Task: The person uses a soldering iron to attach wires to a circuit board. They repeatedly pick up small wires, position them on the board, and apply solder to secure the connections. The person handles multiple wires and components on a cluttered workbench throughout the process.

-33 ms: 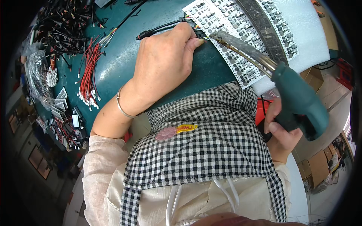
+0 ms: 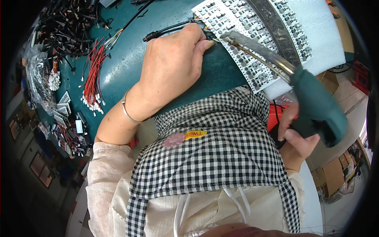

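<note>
My left hand (image 2: pixel 171 65) is closed in a pinch on a thin cable end (image 2: pixel 213 39) at the left edge of a white circuit board panel (image 2: pixel 252 77). Its small wires meet the board's edge, partly covered by my fingers. A black cable with a connector (image 2: pixel 152 37) lies just beyond this hand. Lower right, my right hand (image 2: pixel 298 138) grips the handle of a green soldering gun (image 2: pixel 316 98). The gun's long tip reaches up and left over the board, close to my left fingertips. Whether the tip touches the board I cannot tell.
A dark curved bar (image 2: pixel 276 29) lies across the board panel, which rests on white foam (image 2: pixel 325 35). On the green table (image 2: pixel 122 59) at left are red wires with white plugs (image 2: pixel 94 79), a heap of black cables (image 2: pixel 67 27) and a plastic bag (image 2: pixel 39 79).
The soldering gun has shifted slightly to the right, with its tip a little away from its earlier spot. My left hand stays in place.
</note>
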`<action>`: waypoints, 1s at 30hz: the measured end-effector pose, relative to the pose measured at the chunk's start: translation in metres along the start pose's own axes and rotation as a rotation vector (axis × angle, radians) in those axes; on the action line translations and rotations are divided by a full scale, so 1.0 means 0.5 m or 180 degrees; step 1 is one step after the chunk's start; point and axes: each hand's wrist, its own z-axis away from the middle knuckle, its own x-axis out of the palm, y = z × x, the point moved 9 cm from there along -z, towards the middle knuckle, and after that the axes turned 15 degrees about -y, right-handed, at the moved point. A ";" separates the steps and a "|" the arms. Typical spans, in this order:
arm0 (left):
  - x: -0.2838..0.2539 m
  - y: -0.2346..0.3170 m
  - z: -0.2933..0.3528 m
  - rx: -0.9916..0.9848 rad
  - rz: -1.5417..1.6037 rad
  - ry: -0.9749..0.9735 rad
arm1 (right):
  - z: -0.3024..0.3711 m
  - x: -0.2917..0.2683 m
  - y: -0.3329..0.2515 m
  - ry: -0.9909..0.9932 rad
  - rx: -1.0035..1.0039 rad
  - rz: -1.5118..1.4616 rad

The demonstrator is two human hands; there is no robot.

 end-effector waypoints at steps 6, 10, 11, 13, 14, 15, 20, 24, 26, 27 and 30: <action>-0.002 0.000 0.000 0.0034 -0.0012 0.0053 | -0.018 -0.003 -0.026 0.0000 -0.0128 -0.0164; -0.003 0.005 0.000 0.0046 -0.0019 0.0056 | -0.014 0.007 -0.019 0.0062 0.0033 0.0035; -0.002 0.007 -0.001 0.0072 -0.0018 0.0056 | -0.012 0.007 -0.016 0.0049 0.0051 0.0037; -0.003 0.005 -0.001 0.0067 0.0022 0.0086 | -0.014 0.008 -0.018 0.0013 0.0098 0.0078; -0.003 0.004 -0.001 0.0068 0.0041 0.0099 | -0.016 0.005 -0.021 0.0004 0.0109 0.0106; -0.002 0.003 -0.001 0.0044 0.0055 0.0090 | -0.014 0.003 -0.024 0.0032 0.0089 0.0121; -0.003 0.007 0.000 0.0003 -0.0090 0.0052 | -0.007 -0.001 -0.032 0.0169 0.0029 0.0145; -0.004 0.007 0.000 0.0018 -0.0094 0.0064 | -0.003 -0.004 -0.027 0.0174 0.0018 0.0149; -0.002 0.009 0.001 -0.0009 -0.0132 0.0058 | 0.001 -0.003 -0.025 0.0249 -0.0007 0.0153; -0.001 0.010 0.001 -0.0013 -0.0139 0.0068 | 0.002 -0.004 -0.026 0.0271 -0.0024 0.0158; 0.003 0.009 0.000 -0.0058 -0.0140 0.0038 | 0.003 -0.007 -0.024 0.0267 -0.0076 0.0167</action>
